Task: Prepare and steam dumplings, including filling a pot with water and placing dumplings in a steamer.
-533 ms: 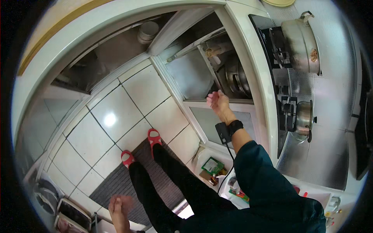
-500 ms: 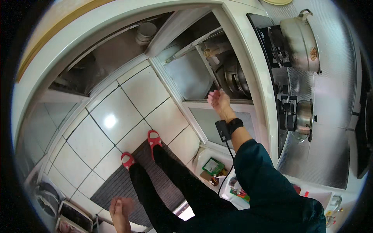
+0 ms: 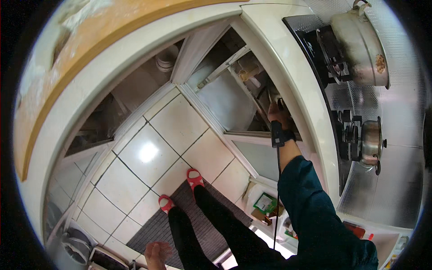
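My right hand (image 3: 279,114) reaches into the open cabinet under the stove, among metal cookware (image 3: 272,94). It is in shadow there, its fingers mostly hidden, so whether they grip a pan is unclear. A black device with a cable (image 3: 278,135) is strapped to that wrist. Beside the hand in the cabinet are a white panel (image 3: 225,101) and a pale cylindrical thing (image 3: 250,72). Low on the left, my left hand (image 3: 157,254) hangs beside my leg over the dark mat (image 3: 148,234). Its fingers are loosely bent and slightly blurred, with nothing seen in them.
On the stove stand a large steel pot (image 3: 360,49) and a smaller lidded pot (image 3: 371,140). A pale counter edge (image 3: 310,103) curves above the cabinet. A bin with packages (image 3: 265,204) stands by my right leg. Grey buckets (image 3: 72,249) are at the lower left.
My right hand has gone from the cabinet's front edge deeper inside, toward the cookware. The view has shifted, and more of the left counter with its wooden board shows. My left hand stays low.
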A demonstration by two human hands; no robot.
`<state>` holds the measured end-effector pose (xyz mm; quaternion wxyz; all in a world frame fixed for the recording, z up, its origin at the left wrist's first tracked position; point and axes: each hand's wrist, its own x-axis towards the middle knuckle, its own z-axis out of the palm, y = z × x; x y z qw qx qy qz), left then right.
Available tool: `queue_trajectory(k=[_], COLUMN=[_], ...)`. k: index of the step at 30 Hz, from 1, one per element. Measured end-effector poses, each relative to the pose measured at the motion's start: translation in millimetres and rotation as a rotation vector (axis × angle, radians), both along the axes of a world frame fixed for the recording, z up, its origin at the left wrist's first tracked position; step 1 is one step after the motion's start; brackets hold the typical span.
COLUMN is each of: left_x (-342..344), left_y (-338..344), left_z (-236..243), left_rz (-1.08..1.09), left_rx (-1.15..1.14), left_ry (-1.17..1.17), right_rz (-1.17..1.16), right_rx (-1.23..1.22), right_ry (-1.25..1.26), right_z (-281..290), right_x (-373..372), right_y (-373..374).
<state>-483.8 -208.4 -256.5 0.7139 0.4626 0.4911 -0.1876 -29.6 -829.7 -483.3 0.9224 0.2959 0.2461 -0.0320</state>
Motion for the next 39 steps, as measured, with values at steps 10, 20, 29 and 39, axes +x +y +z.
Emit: queue_trajectory(k=[10,20,29,39], left_x=[28.8,42.4,29.1,88.6], left_y=[-0.5,13.8,30.1,-3.2], left_z=[-5.0,7.7,-4.9,-11.3], left_rz=[-0.159,-0.134,-0.163,-0.961], left_rx=[-0.018,-0.039,-0.058,0.290], left_ry=[0.081,0.211,0.222,-0.290], right_rz=[-0.028,-0.015,0.028,-0.016], right_rx=[-0.037,0.057,0.092,-0.611], right_ry=[-0.076,-0.105,-0.203,-0.063], right_z=[48.3,81.8,104.1,190.9], right_x=[-3.9,-36.4,-63.8,-59.9], right_y=[-0.2,32.3,80.5,226.6])
